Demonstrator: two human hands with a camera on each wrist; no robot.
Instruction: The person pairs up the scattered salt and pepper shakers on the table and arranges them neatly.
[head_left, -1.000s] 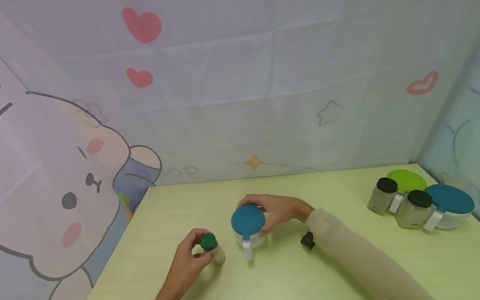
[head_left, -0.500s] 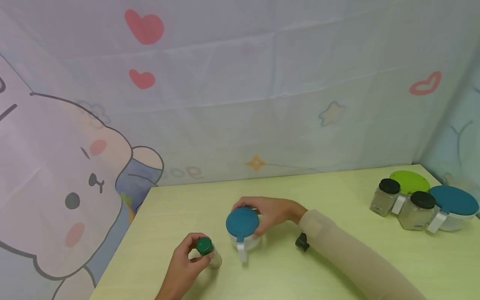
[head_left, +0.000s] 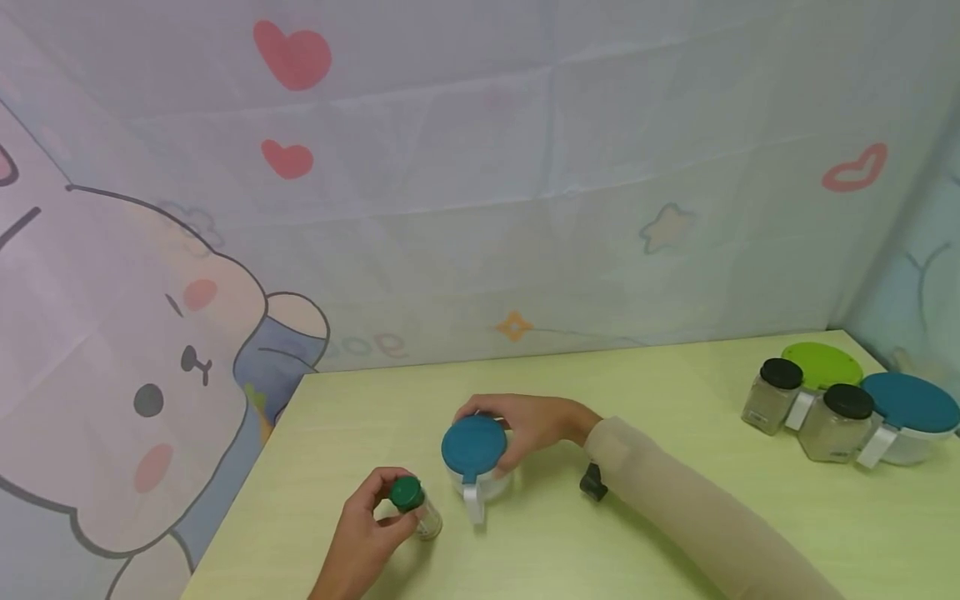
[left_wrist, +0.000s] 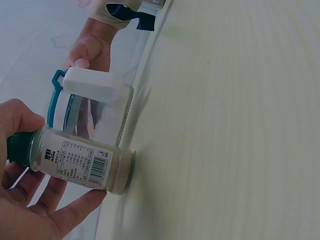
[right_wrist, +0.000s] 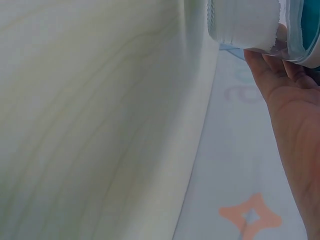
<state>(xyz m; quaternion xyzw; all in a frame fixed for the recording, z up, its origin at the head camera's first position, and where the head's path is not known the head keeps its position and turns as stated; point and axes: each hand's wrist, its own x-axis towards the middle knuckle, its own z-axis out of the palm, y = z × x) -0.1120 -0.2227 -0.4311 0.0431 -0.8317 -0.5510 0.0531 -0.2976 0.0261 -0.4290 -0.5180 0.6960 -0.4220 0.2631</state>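
My left hand [head_left: 362, 527] grips a small seasoning bottle [head_left: 424, 515] by its green cap and upper side. In the left wrist view the bottle [left_wrist: 77, 161] shows a white label with a barcode and pale powder low inside. To its right, my right hand [head_left: 531, 423] holds a clear seasoning jar [head_left: 474, 447] with a blue lid, fingers behind it. The jar's white handle [left_wrist: 92, 82] points toward me. White contents show through the jar wall [right_wrist: 245, 22] in the right wrist view. Both bases are at or just above the table; I cannot tell which.
At the right end of the pale yellow-green table [head_left: 637, 517] stand two black-capped jars [head_left: 772, 398], a green-lidded jar [head_left: 821, 365] and another blue-lidded jar [head_left: 911, 404]. A printed cloth [head_left: 450, 167] hangs behind. A black wrist mount [head_left: 593, 482] sits under the right sleeve.
My right hand and the blue-lidded jar have moved left, nearer the bottle. The left hand and bottle have shifted slightly left and toward me. The head view has shifted a little too.
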